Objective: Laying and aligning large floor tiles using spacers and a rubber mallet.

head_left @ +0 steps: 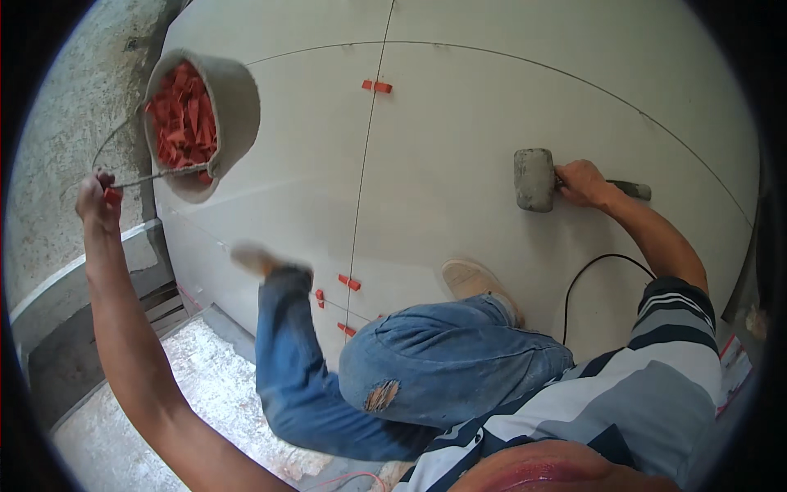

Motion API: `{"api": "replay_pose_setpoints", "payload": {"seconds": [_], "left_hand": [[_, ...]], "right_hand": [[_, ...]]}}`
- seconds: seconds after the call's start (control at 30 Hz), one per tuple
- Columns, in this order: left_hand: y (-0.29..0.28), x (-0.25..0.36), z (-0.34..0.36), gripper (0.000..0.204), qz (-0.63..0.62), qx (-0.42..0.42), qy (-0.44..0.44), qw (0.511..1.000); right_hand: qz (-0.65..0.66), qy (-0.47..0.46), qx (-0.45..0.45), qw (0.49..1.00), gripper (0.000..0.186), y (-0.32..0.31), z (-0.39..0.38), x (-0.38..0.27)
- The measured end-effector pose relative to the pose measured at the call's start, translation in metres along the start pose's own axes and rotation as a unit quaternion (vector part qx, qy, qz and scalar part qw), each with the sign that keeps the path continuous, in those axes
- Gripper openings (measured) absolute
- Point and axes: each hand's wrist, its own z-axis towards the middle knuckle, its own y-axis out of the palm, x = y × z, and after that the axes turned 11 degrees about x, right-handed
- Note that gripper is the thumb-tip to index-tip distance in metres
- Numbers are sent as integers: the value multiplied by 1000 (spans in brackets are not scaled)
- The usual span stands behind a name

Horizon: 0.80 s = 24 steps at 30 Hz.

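My left hand [98,205] is closed around the cord handle of a grey bucket [235,111], out at the far left. The bucket tilts with its mouth toward the left, and red plastic tile wedges [182,119] fill it. A small red piece [113,197] also shows at the fingers of that hand. On the right, my right hand [583,183] grips a mallet by its handle, close behind the head. The mallet head [534,179] is thick, grey and caked with dust, and the handle end [630,189] sticks out past my wrist.
Large pale floor tiles [459,123] meet at thin joints. Red wedges stand in the joints, one at the top [377,86] and several near my feet. A black cable [570,287] curves beside my right arm. Rough concrete [70,139] and a low ledge [131,250] border the left.
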Motion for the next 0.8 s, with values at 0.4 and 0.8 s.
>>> {"api": "replay_pose_setpoints", "payload": {"seconds": [0.4,0.8], "left_hand": [[223,14,81,8,23,-103,16,994],[408,13,166,15,15,-51,60,997]], "right_hand": [[37,38,36,998,18,-3,2,-9],[92,106,78,987,24,4,3,-18]]}}
